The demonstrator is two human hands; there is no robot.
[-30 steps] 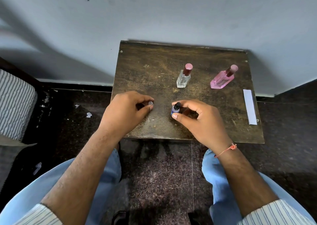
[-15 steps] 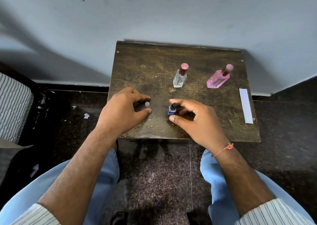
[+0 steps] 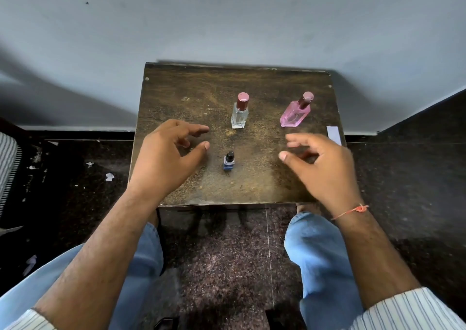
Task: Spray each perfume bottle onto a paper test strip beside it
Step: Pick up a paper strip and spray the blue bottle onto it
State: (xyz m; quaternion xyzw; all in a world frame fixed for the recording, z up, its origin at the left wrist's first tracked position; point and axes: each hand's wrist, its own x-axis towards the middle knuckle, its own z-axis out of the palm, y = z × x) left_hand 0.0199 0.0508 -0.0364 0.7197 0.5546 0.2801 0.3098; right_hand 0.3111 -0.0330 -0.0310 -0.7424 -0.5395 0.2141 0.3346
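Blue bottle [image 3: 229, 161] stands upright, nozzle up, between your loose, empty left hand [image 3: 168, 158] and right hand [image 3: 325, 168]; bare table [image 3: 176, 98] around it, strip [image 3: 334, 134] at the right edge

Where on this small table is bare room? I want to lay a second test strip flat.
Free: the far-left table corner beyond the left hand, and the near edge below the small blue bottle. Crowded: the right side, where the right hand hangs between the pink bottle and the paper strip.
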